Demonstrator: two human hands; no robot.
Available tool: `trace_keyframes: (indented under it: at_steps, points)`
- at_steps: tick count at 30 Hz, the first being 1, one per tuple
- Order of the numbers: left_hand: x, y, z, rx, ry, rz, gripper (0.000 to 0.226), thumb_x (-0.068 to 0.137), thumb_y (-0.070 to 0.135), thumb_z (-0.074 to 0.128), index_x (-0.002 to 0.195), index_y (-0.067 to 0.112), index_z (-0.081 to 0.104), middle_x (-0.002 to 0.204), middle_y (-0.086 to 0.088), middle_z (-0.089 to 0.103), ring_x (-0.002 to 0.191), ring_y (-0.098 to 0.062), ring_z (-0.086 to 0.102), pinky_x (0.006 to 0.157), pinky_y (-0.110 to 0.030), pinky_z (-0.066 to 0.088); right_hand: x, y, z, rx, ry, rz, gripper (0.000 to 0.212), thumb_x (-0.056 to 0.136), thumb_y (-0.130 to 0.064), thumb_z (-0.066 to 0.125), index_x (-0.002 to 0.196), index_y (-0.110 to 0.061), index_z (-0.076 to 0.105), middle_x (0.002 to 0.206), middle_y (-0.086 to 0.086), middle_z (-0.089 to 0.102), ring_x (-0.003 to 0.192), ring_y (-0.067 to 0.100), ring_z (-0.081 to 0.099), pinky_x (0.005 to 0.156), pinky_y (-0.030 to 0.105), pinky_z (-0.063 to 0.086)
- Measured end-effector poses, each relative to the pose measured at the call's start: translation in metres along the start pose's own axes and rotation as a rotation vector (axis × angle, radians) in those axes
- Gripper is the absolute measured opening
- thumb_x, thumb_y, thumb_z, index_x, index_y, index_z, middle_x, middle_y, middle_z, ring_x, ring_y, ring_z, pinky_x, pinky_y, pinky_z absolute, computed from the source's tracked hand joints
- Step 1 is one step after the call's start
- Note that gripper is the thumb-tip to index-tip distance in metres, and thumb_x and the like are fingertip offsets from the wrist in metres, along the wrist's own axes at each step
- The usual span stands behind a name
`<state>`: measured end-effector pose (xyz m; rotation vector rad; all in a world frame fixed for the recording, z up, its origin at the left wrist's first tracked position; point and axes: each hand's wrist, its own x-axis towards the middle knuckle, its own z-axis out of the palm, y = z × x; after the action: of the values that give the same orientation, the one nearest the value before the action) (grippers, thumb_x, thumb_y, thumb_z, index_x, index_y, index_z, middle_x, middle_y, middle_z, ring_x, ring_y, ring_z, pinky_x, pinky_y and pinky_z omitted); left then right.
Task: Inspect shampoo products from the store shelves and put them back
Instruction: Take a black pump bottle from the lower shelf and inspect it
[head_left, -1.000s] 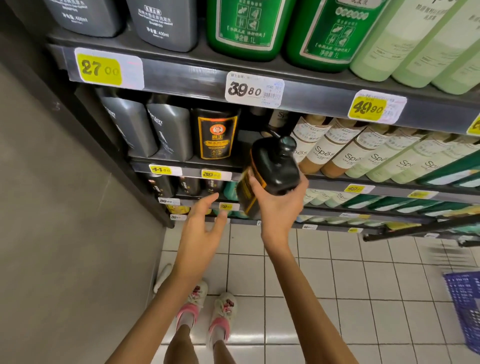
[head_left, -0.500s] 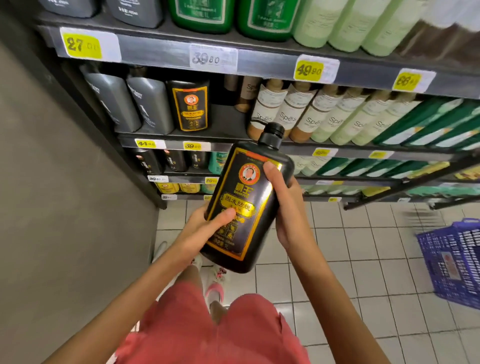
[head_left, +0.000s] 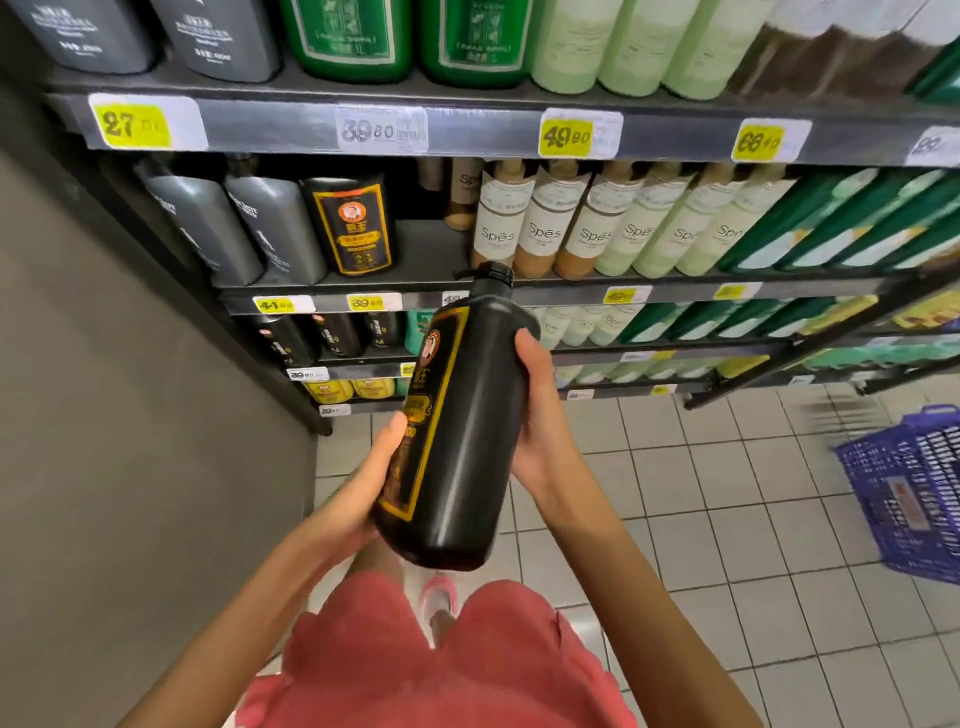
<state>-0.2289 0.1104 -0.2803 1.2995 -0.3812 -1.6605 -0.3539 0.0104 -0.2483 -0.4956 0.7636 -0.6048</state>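
Observation:
A black shampoo bottle (head_left: 467, 426) with a gold-framed label and a black cap is held in front of the shelves, cap pointing up and away. The label faces left, so mostly its plain side shows. My left hand (head_left: 363, 488) grips its lower left edge over the label. My right hand (head_left: 540, 415) clasps its right side, thumb near the shoulder. A matching black bottle (head_left: 356, 223) stands on the second shelf (head_left: 426, 254), with an empty gap to its right.
Grey bottles (head_left: 234, 228) stand left of the matching one, white-labelled bottles (head_left: 571, 223) and green ones to the right. A grey wall (head_left: 130, 441) bounds the left side. A blue basket (head_left: 914, 488) sits on the tiled floor at right.
The bottle was drawn away from the shelf, taken in both hands, then turned so its label swings left and its plain side comes into view.

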Motion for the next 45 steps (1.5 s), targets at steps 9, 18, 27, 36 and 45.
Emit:
trace_keyframes:
  at_steps: [9,18,27,36,45]
  points:
    - [-0.014,0.003,0.017,0.539,0.339,0.315,0.07,0.054,0.05,0.079,0.115,0.036,0.049,0.096,0.025,0.061,0.091,0.008,0.058,0.067,-0.012,0.042,0.012,-0.005,0.03,-0.667,0.349,-0.111,0.092,0.064,-0.044,0.083,0.132,-0.018,0.025,0.123,0.003,0.051,0.112,0.019,0.055,0.097,0.038,0.049]
    - [-0.017,0.006,-0.007,-0.099,-0.092,0.121,0.049,0.062,0.05,0.068,0.106,0.028,0.067,0.106,0.006,0.071,0.098,-0.009,0.067,0.07,-0.018,0.054,0.002,-0.013,-0.006,-0.106,-0.149,0.15,0.071,0.064,-0.059,0.066,0.116,-0.011,0.062,0.111,0.011,0.067,0.105,0.025,0.063,0.093,0.04,0.05]
    - [-0.026,0.004,0.003,0.475,0.075,0.176,0.072,0.072,0.068,0.058,0.133,0.046,0.029,0.123,0.037,0.048,0.108,0.016,0.05,0.083,-0.01,0.036,0.003,0.005,-0.002,-0.294,0.105,-0.026,0.041,0.08,-0.037,0.065,0.113,-0.012,0.063,0.098,0.005,0.074,0.091,0.017,0.07,0.077,0.029,0.058]
    - [-0.007,-0.005,0.017,0.37,0.145,0.272,0.094,0.053,0.041,0.081,0.134,0.028,0.034,0.115,0.015,0.059,0.102,0.005,0.059,0.076,-0.008,0.046,-0.001,-0.001,-0.004,-0.441,0.262,-0.058,0.05,0.082,-0.047,0.065,0.113,-0.014,0.044,0.096,-0.004,0.059,0.082,0.004,0.059,0.071,0.022,0.051]
    - [-0.007,0.007,0.01,-0.122,-0.337,-0.059,0.057,0.053,0.057,0.081,0.102,0.029,0.073,0.111,0.002,0.07,0.102,-0.013,0.066,0.076,-0.026,0.055,-0.009,0.012,-0.022,-0.026,0.077,0.042,0.046,0.076,-0.052,0.06,0.107,-0.018,0.068,0.102,0.008,0.072,0.088,0.021,0.07,0.083,0.037,0.057]
